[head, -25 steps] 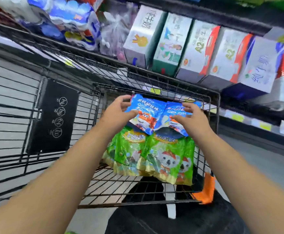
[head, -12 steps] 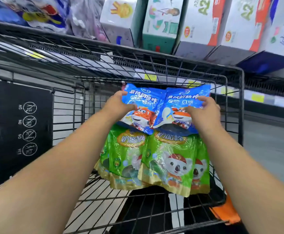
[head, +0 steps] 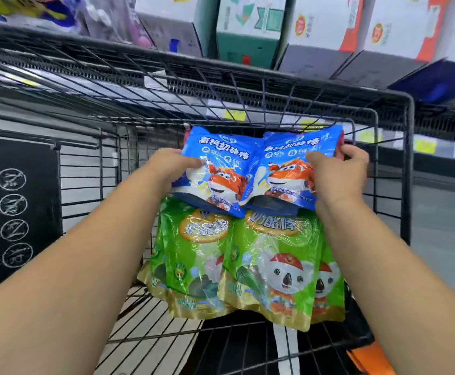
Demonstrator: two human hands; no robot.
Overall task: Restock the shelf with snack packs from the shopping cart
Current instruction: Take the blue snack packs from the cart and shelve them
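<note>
Raised: two blue packs [head: 250, 169], three green [head: 248, 263]

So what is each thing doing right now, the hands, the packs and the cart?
Left hand: gripping the left edge of the blue packs.
Right hand: gripping their right edge, thumb on front.
Blue packs: sealed, two side by side, held between both hands.
Green packs: sealed, overlapping, hanging below the blue ones inside the cart.
Shopping cart: wire basket, open on top.
Shelf boxes: closed, standing in a row behind the cart.
</note>
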